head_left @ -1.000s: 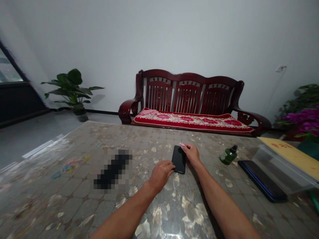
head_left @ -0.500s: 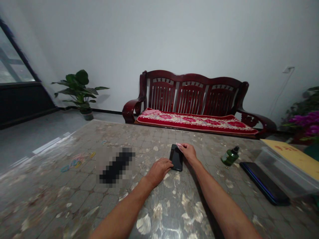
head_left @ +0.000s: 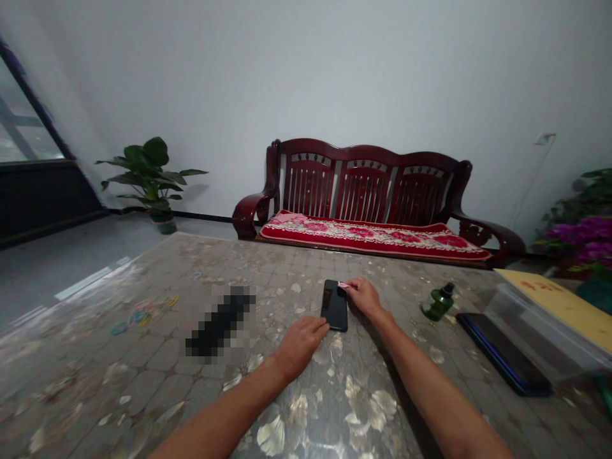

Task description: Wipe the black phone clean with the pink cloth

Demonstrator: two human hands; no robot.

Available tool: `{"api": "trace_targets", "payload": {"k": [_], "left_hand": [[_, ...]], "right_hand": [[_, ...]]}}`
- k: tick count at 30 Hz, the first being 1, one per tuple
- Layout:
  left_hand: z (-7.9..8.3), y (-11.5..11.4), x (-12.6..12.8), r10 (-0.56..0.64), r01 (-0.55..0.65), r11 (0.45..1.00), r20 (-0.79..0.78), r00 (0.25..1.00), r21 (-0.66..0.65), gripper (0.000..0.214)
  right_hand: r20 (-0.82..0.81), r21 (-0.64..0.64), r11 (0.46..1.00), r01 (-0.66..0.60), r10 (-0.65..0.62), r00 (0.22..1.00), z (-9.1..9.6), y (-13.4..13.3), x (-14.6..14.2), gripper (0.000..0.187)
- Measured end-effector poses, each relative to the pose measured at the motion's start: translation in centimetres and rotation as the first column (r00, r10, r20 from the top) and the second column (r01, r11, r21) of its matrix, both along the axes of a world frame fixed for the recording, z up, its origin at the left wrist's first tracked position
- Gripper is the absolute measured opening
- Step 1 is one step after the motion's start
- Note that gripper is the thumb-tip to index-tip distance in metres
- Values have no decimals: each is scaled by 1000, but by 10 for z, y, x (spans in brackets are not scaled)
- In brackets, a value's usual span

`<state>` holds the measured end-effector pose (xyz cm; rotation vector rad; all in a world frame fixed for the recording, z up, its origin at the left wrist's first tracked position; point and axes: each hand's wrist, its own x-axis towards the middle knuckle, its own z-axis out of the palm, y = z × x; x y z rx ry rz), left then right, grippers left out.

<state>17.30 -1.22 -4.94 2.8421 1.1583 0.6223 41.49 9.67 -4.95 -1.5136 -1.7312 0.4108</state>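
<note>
A black smartphone (head_left: 334,309) lies face up on the patterned tabletop. My left hand (head_left: 303,341) grips its lower left edge, fingers together. At the phone's upper right corner, my right hand (head_left: 364,297) pinches a small pale pink cloth or tissue (head_left: 343,285). This piece touches the screen, and its full shape is hidden by my fingers.
A green spray bottle (head_left: 437,302) and a dark tablet-like device (head_left: 503,354) are on the right. Beside them is a clear plastic box (head_left: 519,325) under a yellow sheet (head_left: 557,303). Colored bands (head_left: 138,315) and a pixelated dark object (head_left: 220,325) lie left.
My right hand and the cloth have shifted slightly down along the phone's upper right. The left hand has slid a little lower at the phone's edge. The camera view has moved slightly.
</note>
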Motion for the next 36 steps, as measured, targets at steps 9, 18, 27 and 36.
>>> {"api": "trace_targets", "payload": {"k": [9,18,27,36], "left_hand": [[-11,3,-1,-36,33,999,93,995,38,31],[-16,11,-2,-37,33,999,129,991,34,30],[-16,11,-2,-47,45,999,99,994,20,32],[-13,7,3,-63,62,998,76,995,20,30]], "right_hand": [[593,-2,989,-146,118,797,29,-23,-2,25],[663,-11,987,-161,128,737,42,-38,-8,26],[640,-6,961,-276,216,737,35,-47,1,24],[628,24,951,-310,227,745,37,-55,-1,24]]}}
